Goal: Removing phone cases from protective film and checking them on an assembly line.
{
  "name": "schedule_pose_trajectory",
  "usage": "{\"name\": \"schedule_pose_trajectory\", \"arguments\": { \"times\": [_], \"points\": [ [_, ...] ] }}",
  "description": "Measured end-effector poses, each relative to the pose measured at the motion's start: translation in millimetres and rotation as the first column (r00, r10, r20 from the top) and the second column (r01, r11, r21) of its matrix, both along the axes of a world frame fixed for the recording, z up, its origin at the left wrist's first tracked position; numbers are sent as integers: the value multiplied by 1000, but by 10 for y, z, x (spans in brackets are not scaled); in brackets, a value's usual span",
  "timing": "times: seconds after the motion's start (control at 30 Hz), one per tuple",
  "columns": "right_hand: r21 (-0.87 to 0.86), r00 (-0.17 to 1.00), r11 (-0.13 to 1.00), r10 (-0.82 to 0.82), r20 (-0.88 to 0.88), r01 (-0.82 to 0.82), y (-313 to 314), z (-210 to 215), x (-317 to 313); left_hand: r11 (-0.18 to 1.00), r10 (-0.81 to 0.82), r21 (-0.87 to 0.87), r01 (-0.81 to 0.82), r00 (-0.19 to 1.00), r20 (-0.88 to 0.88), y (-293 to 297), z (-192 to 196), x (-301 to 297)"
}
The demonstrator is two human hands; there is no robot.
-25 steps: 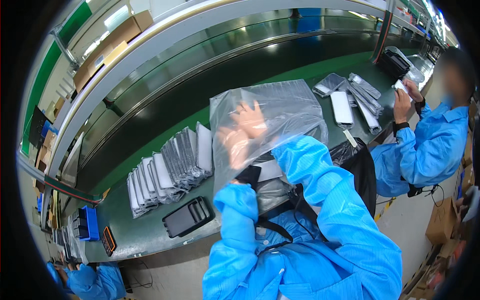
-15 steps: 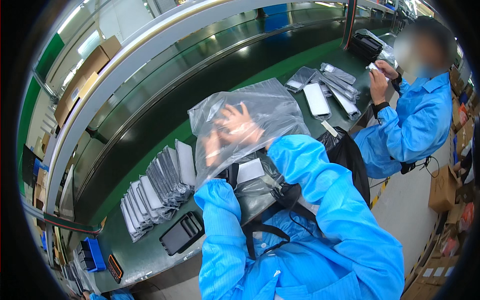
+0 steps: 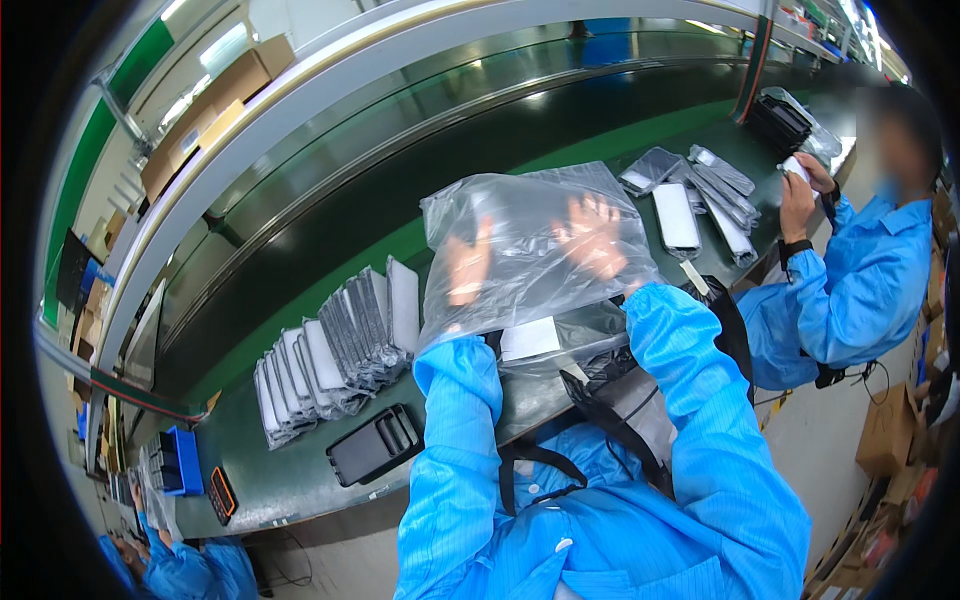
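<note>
A large clear plastic bag (image 3: 530,205) is held up over the green bench edge (image 3: 300,470), with both my hands inside it. My left hand (image 3: 467,263) and my right hand (image 3: 592,236) press against the film from within, fingers spread and well apart from each other. My blue sleeves enter the bag's mouth from below. Under the bag lies a dark bagged item with a white label (image 3: 530,338).
A row of flat grey bagged items (image 3: 335,350) leans at the left, with a black tray (image 3: 375,445) in front. At the right a co-worker in blue (image 3: 860,280) handles a small item beside more bagged pieces (image 3: 700,190). A dark conveyor (image 3: 400,170) runs behind.
My hands, close together inside the bag before, have spread apart and stretched the bag wider. The view has shifted slightly.
</note>
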State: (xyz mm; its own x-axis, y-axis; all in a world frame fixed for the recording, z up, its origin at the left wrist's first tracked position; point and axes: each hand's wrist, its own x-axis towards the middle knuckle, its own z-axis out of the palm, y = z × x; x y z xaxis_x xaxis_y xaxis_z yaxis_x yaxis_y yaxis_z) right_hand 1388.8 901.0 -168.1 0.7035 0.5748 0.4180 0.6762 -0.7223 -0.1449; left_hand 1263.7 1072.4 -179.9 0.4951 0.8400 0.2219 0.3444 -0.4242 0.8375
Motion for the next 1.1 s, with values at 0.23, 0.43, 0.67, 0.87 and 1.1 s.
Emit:
{"name": "schedule_pose_trajectory", "arguments": {
  "times": [0.23,0.43,0.67,0.87,1.1],
  "points": [
    [24,991,993,114,74,-116,35,53,-33,985,-155,23,169,946,-284,-63,53,-39],
    [18,965,965,260,-33,-260,112,168,-59,991,-125,9,130,964,-237,113,-74,56],
    [72,974,972,225,25,-226,101,196,-84,920,-201,-342,190,980,4,283,-62,-114],
    [3,976,976,216,-13,-216,121,119,42,942,-155,-264,208,966,206,513,-397,28],
    [83,957,953,290,24,-291,112,0,145,953,235,-226,-204,964,121,482,-559,196]
  ]
}}
